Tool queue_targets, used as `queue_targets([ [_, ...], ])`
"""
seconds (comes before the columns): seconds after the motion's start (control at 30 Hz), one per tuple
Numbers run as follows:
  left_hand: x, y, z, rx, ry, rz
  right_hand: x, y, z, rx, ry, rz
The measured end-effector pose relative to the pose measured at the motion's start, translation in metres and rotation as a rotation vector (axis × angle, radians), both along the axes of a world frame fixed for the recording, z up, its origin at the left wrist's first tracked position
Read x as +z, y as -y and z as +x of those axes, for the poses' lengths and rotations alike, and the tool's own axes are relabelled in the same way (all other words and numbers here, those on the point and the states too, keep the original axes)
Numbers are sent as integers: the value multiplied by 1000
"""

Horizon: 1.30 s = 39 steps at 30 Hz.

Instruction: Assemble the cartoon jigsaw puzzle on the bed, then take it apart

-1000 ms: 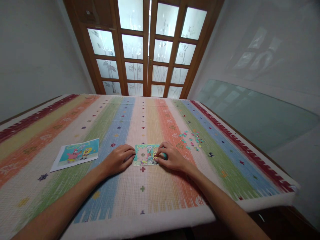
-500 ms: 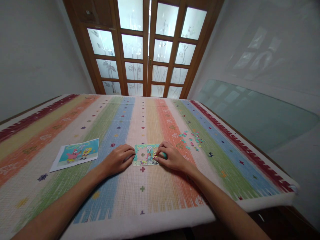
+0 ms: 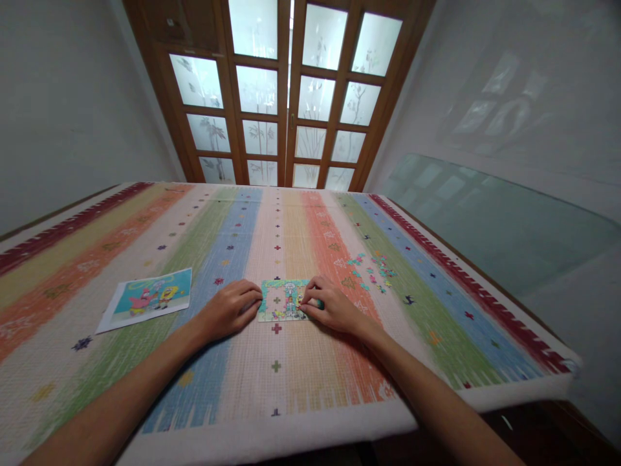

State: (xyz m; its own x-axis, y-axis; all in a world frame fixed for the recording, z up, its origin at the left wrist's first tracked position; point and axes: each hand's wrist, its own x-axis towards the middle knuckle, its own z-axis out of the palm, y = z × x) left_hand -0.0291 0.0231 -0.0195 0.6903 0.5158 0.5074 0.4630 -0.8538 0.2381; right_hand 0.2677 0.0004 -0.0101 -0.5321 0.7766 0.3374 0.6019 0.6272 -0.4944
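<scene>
A partly assembled jigsaw puzzle (image 3: 290, 294) with cartoon figures lies flat on the striped tablecloth, and bare cloth shows through a gap in its left middle. My left hand (image 3: 237, 307) rests at the puzzle's left edge, fingers curled together and fingertips touching the border. Over the right part of the puzzle, my right hand (image 3: 330, 305) has thumb and fingers pinched together on a small puzzle piece, mostly hidden by the fingers. The hand also covers the puzzle's right edge.
Loose jigsaw pieces (image 3: 372, 272) are scattered beyond my right hand. A printed reference picture (image 3: 152, 298) of the cartoon lies to the left. The tablecloth (image 3: 310, 369) hangs over the near table edge. Glass-paned wooden doors (image 3: 286, 97) stand behind the table.
The thumb and fingers of my right hand have shifted very slightly over the puzzle's right part. My left hand stays where it was.
</scene>
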Motion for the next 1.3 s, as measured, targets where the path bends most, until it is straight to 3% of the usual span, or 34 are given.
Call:
queue_targets([
  [0.6,0,0,-1,1,-19,13,0,-5,7,-18,-51,47],
  [0.83,-3,-2,-2,-20,-7,40,7,-29,49,-349,-225,306],
  [1.0,-3,-2,-2,-23,6,42,21,-39,100,-726,-436,508],
  [1.17,-3,-2,-3,-20,12,35,23,-44,154,-1053,-472,487],
  [1.3,-4,-3,-3,-21,16,31,15,-46,186,-1147,-277,298],
])
